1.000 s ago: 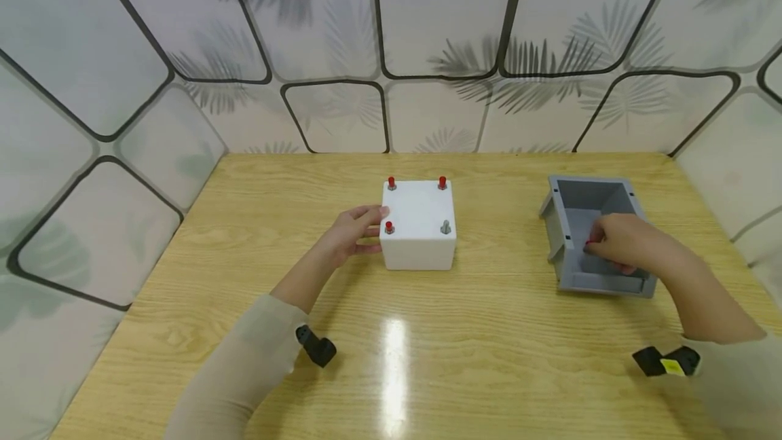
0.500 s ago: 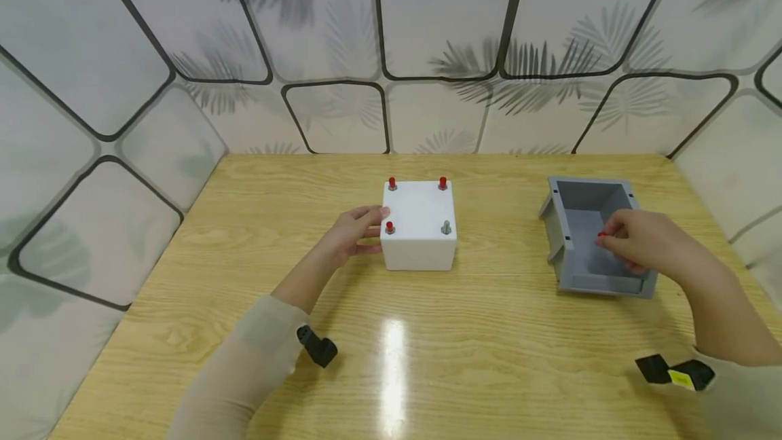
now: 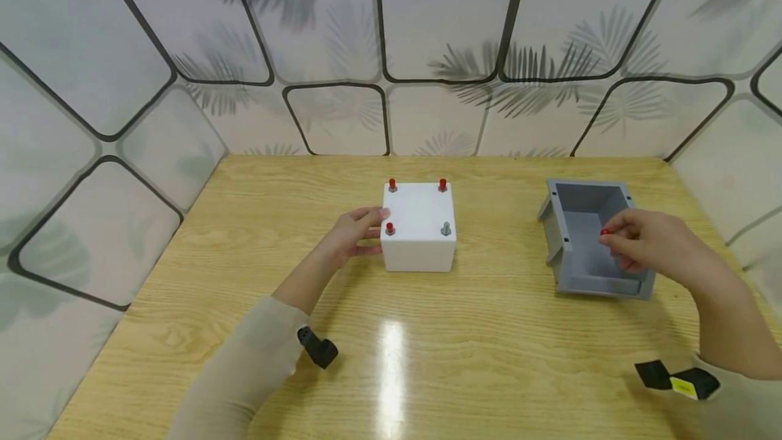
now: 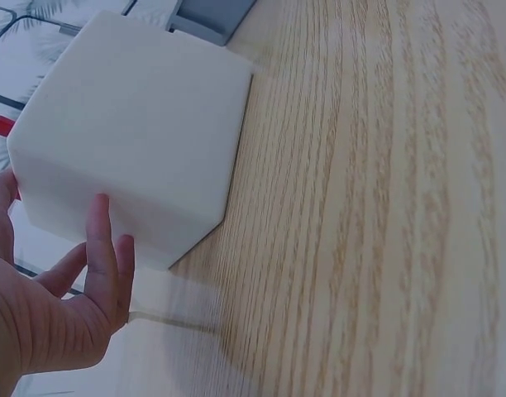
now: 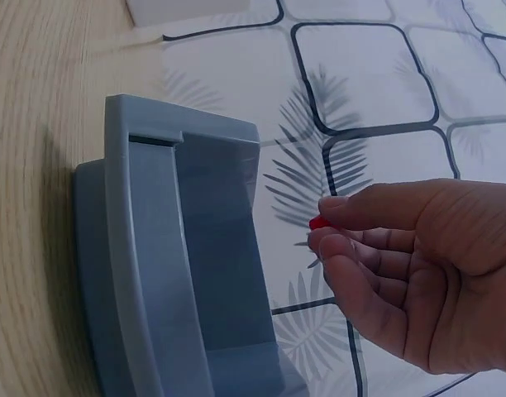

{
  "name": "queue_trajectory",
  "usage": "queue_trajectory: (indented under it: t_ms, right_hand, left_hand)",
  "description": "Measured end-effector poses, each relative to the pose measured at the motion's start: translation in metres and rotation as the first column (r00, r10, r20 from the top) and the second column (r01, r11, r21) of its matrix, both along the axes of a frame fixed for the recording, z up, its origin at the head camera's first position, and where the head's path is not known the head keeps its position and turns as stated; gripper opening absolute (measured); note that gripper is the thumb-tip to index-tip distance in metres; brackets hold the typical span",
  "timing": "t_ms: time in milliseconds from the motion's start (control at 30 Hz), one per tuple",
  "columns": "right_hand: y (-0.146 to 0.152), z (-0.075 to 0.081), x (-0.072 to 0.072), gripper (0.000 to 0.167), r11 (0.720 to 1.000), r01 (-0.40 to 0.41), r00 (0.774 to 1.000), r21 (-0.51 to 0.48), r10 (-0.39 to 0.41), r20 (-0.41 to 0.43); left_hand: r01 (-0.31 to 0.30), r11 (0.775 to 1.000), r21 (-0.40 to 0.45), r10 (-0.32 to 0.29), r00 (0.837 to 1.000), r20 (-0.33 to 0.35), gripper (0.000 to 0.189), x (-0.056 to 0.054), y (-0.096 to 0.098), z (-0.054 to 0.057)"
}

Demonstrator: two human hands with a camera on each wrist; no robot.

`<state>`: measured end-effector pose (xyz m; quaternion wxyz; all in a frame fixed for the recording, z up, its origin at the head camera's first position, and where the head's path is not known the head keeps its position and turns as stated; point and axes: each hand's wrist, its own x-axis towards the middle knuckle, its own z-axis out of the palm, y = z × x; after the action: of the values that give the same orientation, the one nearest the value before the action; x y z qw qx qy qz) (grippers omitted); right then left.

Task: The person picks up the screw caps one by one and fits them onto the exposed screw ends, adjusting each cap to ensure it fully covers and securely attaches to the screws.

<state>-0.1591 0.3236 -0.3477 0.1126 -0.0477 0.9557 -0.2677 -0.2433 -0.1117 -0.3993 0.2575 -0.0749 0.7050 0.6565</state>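
Observation:
A white box (image 3: 419, 211) stands on the table. Three of its top corners carry posts with red caps (image 3: 442, 185); the near-right corner shows a bare metal threaded post (image 3: 446, 229). My left hand (image 3: 353, 234) is at the box's left side, thumb on the top edge and fairly straight fingers against the side wall. Over the grey bin (image 3: 601, 285), my right hand (image 3: 662, 246) pinches a small red cap (image 5: 319, 222) between thumb and index finger. Most of that cap is hidden by the fingertips.
The grey bin sits to the right of the box, its walls raised around a recess. A wooden table (image 3: 489, 345) lies under everything. Patterned fabric walls (image 3: 440, 114) border it at the back and both sides.
My right hand has risen from inside the bin with the red cap, shifting slightly right. The left hand and the box stay where they were.

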Motion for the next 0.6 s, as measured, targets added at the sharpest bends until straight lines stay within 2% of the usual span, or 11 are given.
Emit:
queue_trajectory:
  t_ms: [300,600]
  right_hand:
    - [-0.0030,-0.0012,0.0044,0.033,0.998,0.049,0.998,-0.044,-0.050,-0.029]
    - [-0.0051,-0.0052,0.0067,0.030,0.994,0.062,0.995,-0.091,-0.069,-0.068]
  left_hand:
    - [-0.015,1.000,-0.004,0.015,1.000,0.008,0.055,-0.0006,0.0009,-0.0008]
    - [-0.013,1.000,-0.008,0.013,1.000,0.003,0.056,0.0000,0.0009,-0.0014]
